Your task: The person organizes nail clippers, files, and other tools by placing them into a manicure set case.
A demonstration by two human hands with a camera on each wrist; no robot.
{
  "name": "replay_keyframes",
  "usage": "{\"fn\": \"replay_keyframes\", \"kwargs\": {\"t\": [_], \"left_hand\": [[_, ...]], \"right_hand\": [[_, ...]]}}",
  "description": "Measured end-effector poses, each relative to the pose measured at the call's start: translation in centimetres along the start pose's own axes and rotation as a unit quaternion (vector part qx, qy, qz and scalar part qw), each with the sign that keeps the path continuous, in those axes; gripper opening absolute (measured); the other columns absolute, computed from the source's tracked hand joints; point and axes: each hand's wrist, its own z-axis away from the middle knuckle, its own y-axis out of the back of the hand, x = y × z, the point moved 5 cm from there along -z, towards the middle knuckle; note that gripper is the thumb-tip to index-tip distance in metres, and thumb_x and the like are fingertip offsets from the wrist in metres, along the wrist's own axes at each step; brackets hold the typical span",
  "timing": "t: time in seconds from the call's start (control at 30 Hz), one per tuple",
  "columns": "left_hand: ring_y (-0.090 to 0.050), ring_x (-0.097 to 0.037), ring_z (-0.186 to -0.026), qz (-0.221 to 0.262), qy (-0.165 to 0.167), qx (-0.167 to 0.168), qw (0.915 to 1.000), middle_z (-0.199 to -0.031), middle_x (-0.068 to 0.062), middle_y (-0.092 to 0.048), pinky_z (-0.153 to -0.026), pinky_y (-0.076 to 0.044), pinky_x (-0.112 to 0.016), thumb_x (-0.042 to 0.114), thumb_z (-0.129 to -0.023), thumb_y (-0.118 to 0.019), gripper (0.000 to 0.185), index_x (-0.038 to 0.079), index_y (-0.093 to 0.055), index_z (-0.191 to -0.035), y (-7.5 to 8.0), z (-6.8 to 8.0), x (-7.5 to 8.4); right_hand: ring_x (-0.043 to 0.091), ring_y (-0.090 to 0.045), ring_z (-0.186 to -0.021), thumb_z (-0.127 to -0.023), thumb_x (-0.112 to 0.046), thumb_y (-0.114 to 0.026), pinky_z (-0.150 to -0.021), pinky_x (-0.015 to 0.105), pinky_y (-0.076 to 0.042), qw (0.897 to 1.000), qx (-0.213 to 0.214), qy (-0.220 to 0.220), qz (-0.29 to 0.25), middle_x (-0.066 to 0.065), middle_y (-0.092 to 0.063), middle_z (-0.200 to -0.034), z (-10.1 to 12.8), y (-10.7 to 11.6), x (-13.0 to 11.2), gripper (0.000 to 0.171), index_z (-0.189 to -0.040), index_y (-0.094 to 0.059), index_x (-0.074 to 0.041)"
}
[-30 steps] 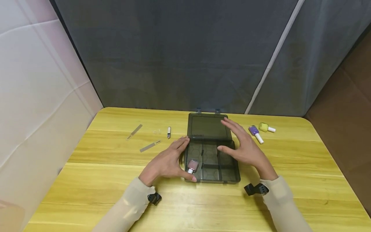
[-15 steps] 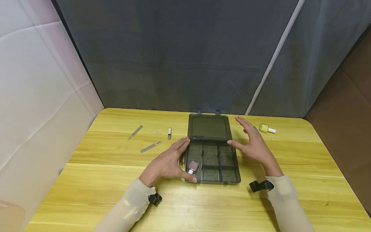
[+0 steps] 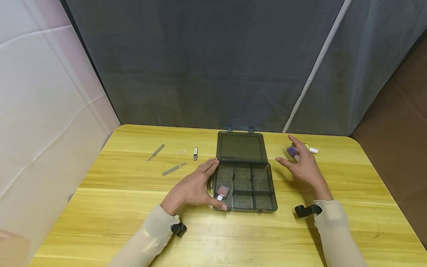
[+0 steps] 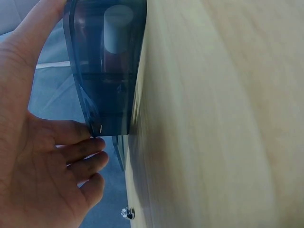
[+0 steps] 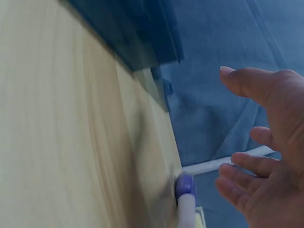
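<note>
My left hand [image 3: 191, 188] holds a smoky grey, see-through compartment box [image 3: 242, 182] by its left side in the head view, thumb at the front edge and fingers at the far corner. The box's lid [image 3: 241, 147] lies folded back, away from me. In the front left compartment rests a dusty-pink nail polish bottle [image 3: 222, 191] with a white cap. To the right of the box, my right hand [image 3: 306, 168] hovers with spread fingers and holds nothing. It partly hides a purple nail polish bottle [image 3: 292, 151] lying on the table; the right wrist view shows this purple bottle [image 5: 185, 185] below the fingers.
A yellow nail polish bottle with a white cap [image 3: 313, 150] lies just beyond the purple one. Left of the box lie two flat nail files, one nearer [image 3: 174, 169] and one farther [image 3: 156, 152], a nail clipper [image 3: 195, 153] and small clear pieces [image 3: 181, 152].
My right hand has moved from above the box to the right, reaching the spot over the purple bottle. The left hand and the box stay in place.
</note>
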Motion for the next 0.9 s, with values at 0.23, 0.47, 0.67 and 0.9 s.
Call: {"fn": "replay_keyframes", "kwargs": {"t": [0.23, 0.47, 0.67, 0.9], "left_hand": [[-0.015, -0.021, -0.160, 0.001, 0.001, -0.001, 1.0000, -0.175, -0.002, -0.009, -0.119, -0.040, -0.048, 0.082, -0.057, -0.083, 0.146, 0.015, -0.012, -0.166, 0.0, 0.0, 0.0], [-0.015, -0.021, -0.160, 0.001, 0.001, -0.001, 1.0000, -0.175, -0.002, -0.009, -0.119, -0.040, -0.048, 0.082, -0.056, -0.083, 0.146, 0.015, -0.013, -0.166, 0.0, 0.0, 0.0], [-0.015, -0.021, -0.160, -0.001, 0.001, -0.001, 1.0000, -0.175, -0.002, -0.009, -0.120, -0.039, -0.048, 0.083, -0.057, -0.082, 0.146, 0.015, -0.013, -0.166, 0.0, -0.1, 0.0], [-0.015, -0.022, -0.160, 0.005, 0.001, -0.001, 1.0000, -0.175, -0.003, -0.008, -0.120, -0.039, -0.049, 0.081, -0.057, -0.083, 0.146, 0.015, -0.012, -0.166, 0.0, 0.0, 0.0]], "right_hand": [[0.050, -0.039, -0.144, -0.093, -0.047, -0.074, -0.113, 0.070, -0.034, 0.999, 0.013, -0.028, 0.007, 0.027, -0.032, -0.162, 0.0, 0.5, 1.6, 0.093, -0.165, -0.023, -0.016], [0.052, -0.047, -0.137, -0.095, -0.037, -0.074, -0.107, 0.065, -0.044, 0.999, 0.036, -0.039, 0.004, 0.030, -0.037, -0.158, 0.1, 0.7, 3.2, 0.085, -0.161, -0.030, -0.005], [0.052, -0.054, -0.130, -0.098, -0.034, -0.071, -0.104, 0.063, -0.047, 0.997, 0.037, -0.069, 0.009, 0.033, -0.042, -0.151, 0.4, 0.7, 4.1, 0.078, -0.158, -0.034, 0.000], [0.050, -0.061, -0.119, -0.098, -0.025, -0.069, -0.100, 0.061, -0.050, 0.994, 0.049, -0.091, 0.030, 0.034, -0.057, -0.134, 0.4, 0.8, 4.7, 0.065, -0.150, -0.045, 0.006]]}}
